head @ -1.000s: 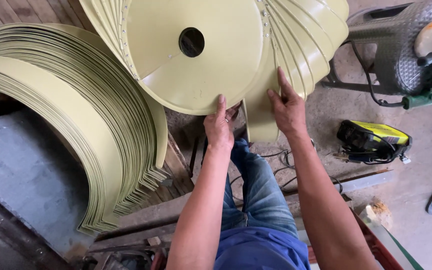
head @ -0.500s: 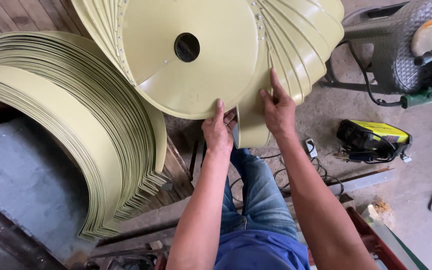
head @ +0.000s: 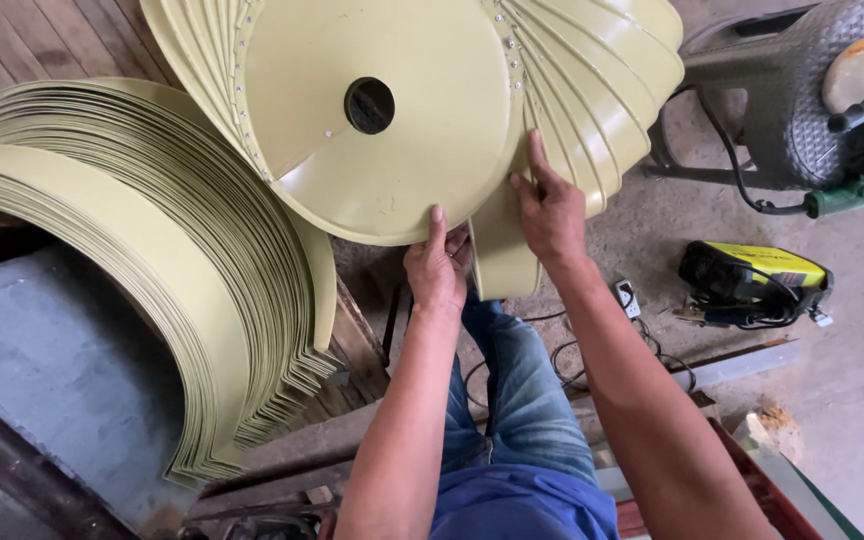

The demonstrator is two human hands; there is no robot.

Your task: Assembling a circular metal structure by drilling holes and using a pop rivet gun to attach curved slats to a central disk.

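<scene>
Starting at the left, I am seeing a stack of curved olive blades (head: 152, 290) leaning on edge over a grey slab (head: 42, 370), well apart from my hands. In the middle, the disc (head: 382, 120) with its round centre hole is standing tilted toward me, riveted blades fanning out behind its rim. My left hand (head: 439, 268) is pressing fingers and thumb against the disc's lower edge, closed on it narrowly. My right hand (head: 549, 212) is lying fairly flat and spread on a loose blade (head: 504, 250), which is tucked under the rim just beside the left hand. I judge I am seating this blade against the disc; the next move seems to call for lining its top end up with the rivet row while holding the disc steady. The blade's long axis is running nearly vertical, its free end pointing down at my knees. Farther right, a yellow-and-black tool (head: 752, 285) is lying on the floor (head: 852, 330).
</scene>
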